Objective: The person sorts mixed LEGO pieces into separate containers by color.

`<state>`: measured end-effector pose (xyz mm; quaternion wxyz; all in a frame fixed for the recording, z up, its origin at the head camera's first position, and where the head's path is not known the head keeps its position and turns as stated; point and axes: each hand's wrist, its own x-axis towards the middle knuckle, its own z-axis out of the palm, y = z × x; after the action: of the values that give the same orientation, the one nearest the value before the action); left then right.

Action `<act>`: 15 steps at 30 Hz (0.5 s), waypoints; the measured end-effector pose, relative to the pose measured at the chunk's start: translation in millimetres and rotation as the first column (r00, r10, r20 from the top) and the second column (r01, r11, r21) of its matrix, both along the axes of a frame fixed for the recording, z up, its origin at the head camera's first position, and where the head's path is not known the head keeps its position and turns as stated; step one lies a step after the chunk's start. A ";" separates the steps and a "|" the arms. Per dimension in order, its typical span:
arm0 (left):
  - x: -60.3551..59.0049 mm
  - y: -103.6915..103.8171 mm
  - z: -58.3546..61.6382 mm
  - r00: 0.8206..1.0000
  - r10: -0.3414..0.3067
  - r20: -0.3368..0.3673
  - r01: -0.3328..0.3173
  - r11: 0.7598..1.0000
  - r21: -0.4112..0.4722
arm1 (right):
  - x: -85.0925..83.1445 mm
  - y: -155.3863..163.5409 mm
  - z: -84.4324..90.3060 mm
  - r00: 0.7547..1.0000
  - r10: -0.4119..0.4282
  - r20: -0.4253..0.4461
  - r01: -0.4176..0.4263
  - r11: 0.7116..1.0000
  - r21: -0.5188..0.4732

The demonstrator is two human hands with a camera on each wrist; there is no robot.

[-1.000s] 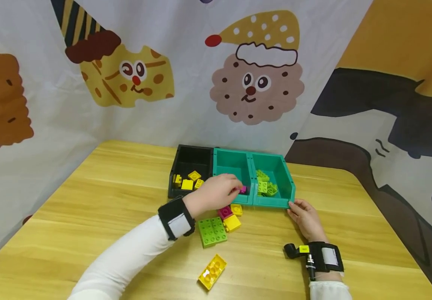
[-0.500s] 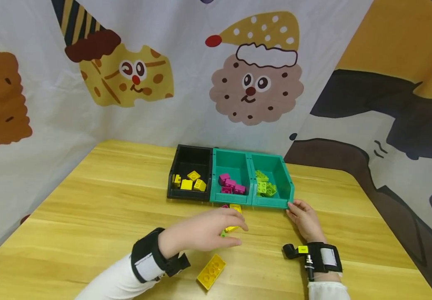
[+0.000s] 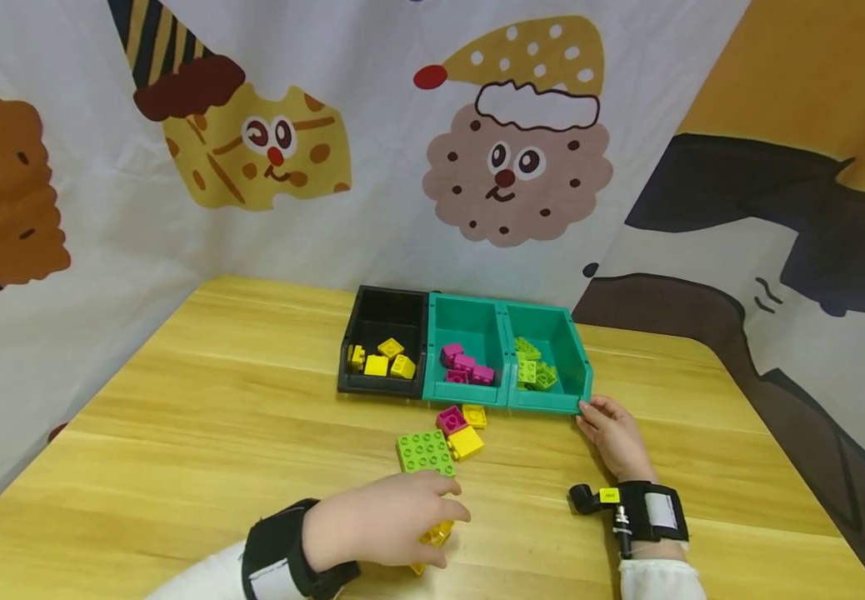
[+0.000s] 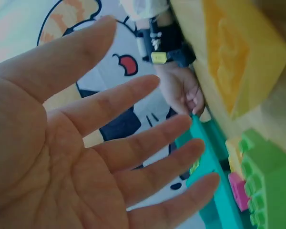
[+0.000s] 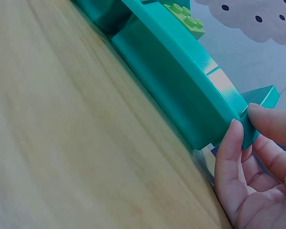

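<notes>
My left hand [image 3: 387, 518] is over a yellow building brick [image 3: 438, 533] near the front of the table, partly covering it in the head view. In the left wrist view its fingers [image 4: 148, 143] are spread and hold nothing, with the yellow brick off to the upper right. Farther back lie lime-green bricks [image 3: 423, 450], a magenta brick [image 3: 451, 420], a yellow brick [image 3: 466, 443] and a smaller yellow one [image 3: 474, 416]. My right hand [image 3: 616, 437] pinches the front right corner of the right teal bin [image 5: 181, 90] between thumb and fingers.
Three bins stand joined in a row: a black one [image 3: 383, 386] with yellow bricks, a middle teal one [image 3: 466, 396] with magenta bricks, and the right teal one with lime-green bricks. A printed cloth [image 3: 372, 233] hangs behind the wooden table [image 3: 237, 400].
My left hand has let go of a magenta brick in the middle bin, drawn back toward me and come over the front yellow brick. My right hand has stayed at the bin corner.
</notes>
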<state>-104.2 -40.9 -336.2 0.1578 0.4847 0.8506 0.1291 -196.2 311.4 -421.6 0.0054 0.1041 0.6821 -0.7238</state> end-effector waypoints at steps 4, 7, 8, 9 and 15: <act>3.3 1.4 -6.7 0.998 -0.053 -0.019 0.052 0.998 -0.024 | -0.1 0.4 -0.5 1.000 -0.012 0.007 0.012 1.000 -0.003; 5.4 1.0 -12.6 0.995 -0.083 -0.047 0.082 0.996 -0.022 | -0.1 0.4 -0.5 1.000 -0.016 0.008 0.016 1.000 0.000; 6.2 0.6 -14.7 0.994 -0.090 -0.060 0.089 0.996 -0.025 | -0.1 0.3 -0.3 1.000 -0.017 0.006 0.017 1.000 0.000; 7.1 0.1 -16.6 0.993 -0.096 -0.073 0.094 0.995 -0.027 | 0.0 0.3 -0.1 1.000 -0.015 0.008 0.015 1.000 0.001; 9.6 -4.0 -25.5 0.988 -0.110 -0.110 0.107 0.994 -0.030 | 0.0 -0.7 0.0 1.000 -0.016 0.014 0.016 1.000 -0.001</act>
<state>-94.6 -45.0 -361.8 0.1228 0.5349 0.8318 0.0830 -196.2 310.7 -421.6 0.0044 0.1143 0.6809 -0.7234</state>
